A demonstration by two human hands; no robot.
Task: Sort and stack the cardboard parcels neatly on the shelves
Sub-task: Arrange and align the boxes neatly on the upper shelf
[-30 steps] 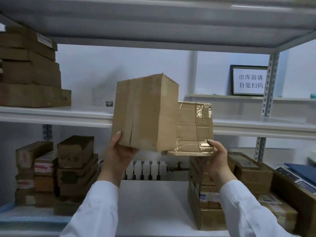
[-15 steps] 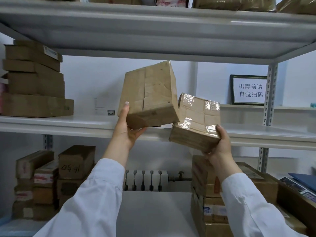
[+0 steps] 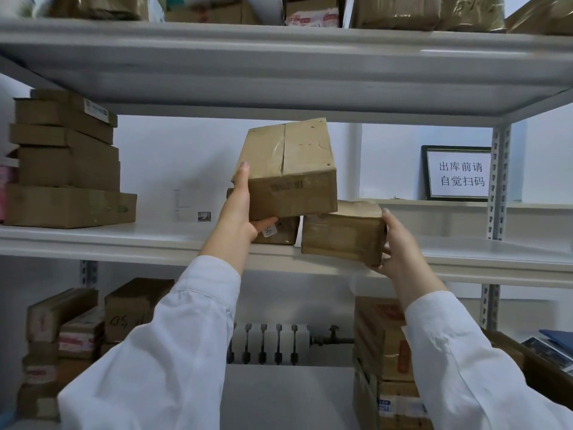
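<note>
My left hand (image 3: 240, 209) grips a large brown cardboard parcel (image 3: 288, 169) by its left lower corner, holding it tilted above the middle shelf (image 3: 124, 240). Under it a smaller parcel (image 3: 280, 232) with a white label rests on the shelf, partly hidden. My right hand (image 3: 400, 243) holds a tape-wrapped parcel (image 3: 341, 234) from its right end; the parcel sits at the shelf's front edge, just right of the small one.
A stack of flat brown boxes (image 3: 66, 169) stands at the left of the middle shelf. Parcels line the top shelf (image 3: 279, 51). A framed sign (image 3: 459, 173) is at the back right. More boxes (image 3: 384, 352) stand on the lower shelf at both sides.
Both hands have lifted the parcels from chest height to the middle shelf. The taped parcel has gone down onto the shelf edge, and the large parcel now hangs over a small one.
</note>
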